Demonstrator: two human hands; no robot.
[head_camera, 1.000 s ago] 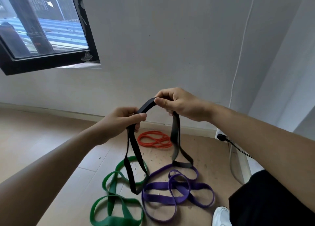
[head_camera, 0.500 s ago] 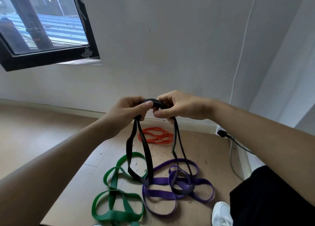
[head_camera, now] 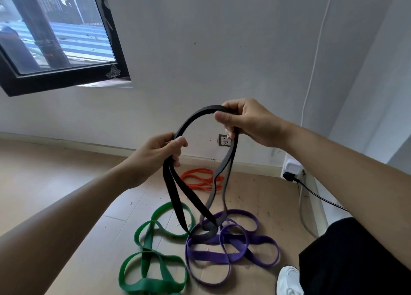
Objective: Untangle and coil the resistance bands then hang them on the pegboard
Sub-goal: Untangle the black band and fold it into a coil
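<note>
Left hand: your left hand (head_camera: 159, 152) pinches the black band (head_camera: 175, 194) at the lower left of its arch, thumb on top.
Right hand: your right hand (head_camera: 246, 122) clamps the same band at the crest, held higher than the left.
Black band: lifted above the floor (head_camera: 55, 183), its loops hanging down to the purple band (head_camera: 222, 254) (where exactly they touch is blurred).
Floor: green band (head_camera: 151, 261) lies left of the purple one; orange band (head_camera: 200, 180) lies near the wall.

The green band (head_camera: 153, 270) is cut off by the bottom edge; the black band's (head_camera: 178, 196) hanging end blurs.
</note>
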